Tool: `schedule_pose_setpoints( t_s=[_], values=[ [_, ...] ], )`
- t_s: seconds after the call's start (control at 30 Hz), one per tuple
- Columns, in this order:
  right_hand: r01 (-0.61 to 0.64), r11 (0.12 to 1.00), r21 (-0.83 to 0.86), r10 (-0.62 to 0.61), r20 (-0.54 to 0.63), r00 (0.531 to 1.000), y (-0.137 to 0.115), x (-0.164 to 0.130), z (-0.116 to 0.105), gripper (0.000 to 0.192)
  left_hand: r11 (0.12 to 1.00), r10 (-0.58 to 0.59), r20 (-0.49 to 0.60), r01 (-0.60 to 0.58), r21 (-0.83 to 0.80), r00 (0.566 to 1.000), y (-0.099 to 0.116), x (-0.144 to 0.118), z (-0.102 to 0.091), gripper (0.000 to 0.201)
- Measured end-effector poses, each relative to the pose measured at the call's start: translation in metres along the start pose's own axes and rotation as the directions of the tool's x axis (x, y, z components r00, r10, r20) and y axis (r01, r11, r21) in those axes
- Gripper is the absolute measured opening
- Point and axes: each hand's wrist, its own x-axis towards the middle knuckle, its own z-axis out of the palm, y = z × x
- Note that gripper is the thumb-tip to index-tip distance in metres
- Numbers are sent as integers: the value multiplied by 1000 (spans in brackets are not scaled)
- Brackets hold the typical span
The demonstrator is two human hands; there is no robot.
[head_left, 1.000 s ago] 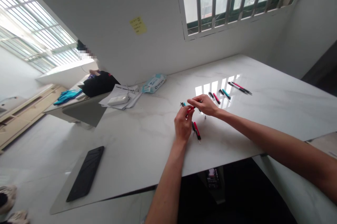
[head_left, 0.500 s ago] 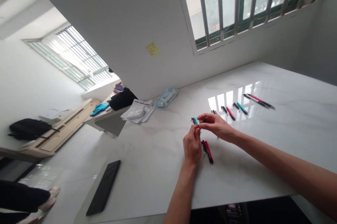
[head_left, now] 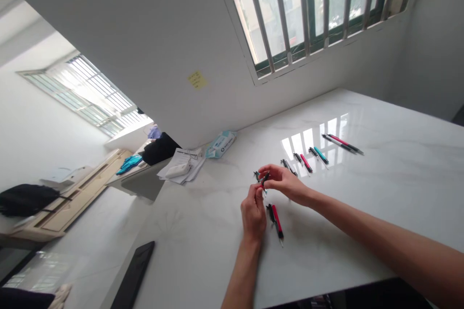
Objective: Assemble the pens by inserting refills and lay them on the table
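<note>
My left hand [head_left: 253, 214] is closed, its thumb and fingers pinching a small red and black pen [head_left: 266, 178]. The fingertips of my right hand [head_left: 288, 184] meet it there and are closed on the black part of the same pen. How the two pieces fit between the fingers is partly hidden. Behind the hands, a teal and black pen [head_left: 256, 175] shows in part. Just right of my left wrist lie a red pen barrel [head_left: 277, 220] with a thin tip sticking out and a black pen part [head_left: 270, 213] beside it.
On the white marbled table [head_left: 203, 251], pen parts lie in a row: black [head_left: 289, 167], red [head_left: 306, 163] and teal [head_left: 321, 154]. Two whole pens [head_left: 342, 142] lie beyond. Farther left are a wipes pack [head_left: 222, 144], papers [head_left: 174, 169] and a black phone-like slab [head_left: 134, 275].
The view has shifted, so the table things appear farther left and lower. Both hands stay together at the pen; a red part now shows between the fingertips, and the black piece has tilted more upright.
</note>
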Motion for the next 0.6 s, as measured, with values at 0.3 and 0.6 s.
schedule_pose_setpoints(
  t_s=[0.3,0.6],
  values=[
    [-32,989,-141,31,-10,999,-6,-10,5,47,1000,-14,-8,13,-27,1000,5,-9,2,39],
    [-121,900,-418,176,95,980,-31,10,-5,54,972,-159,-15,154,-178,987,6,-23,8,38]
  ],
)
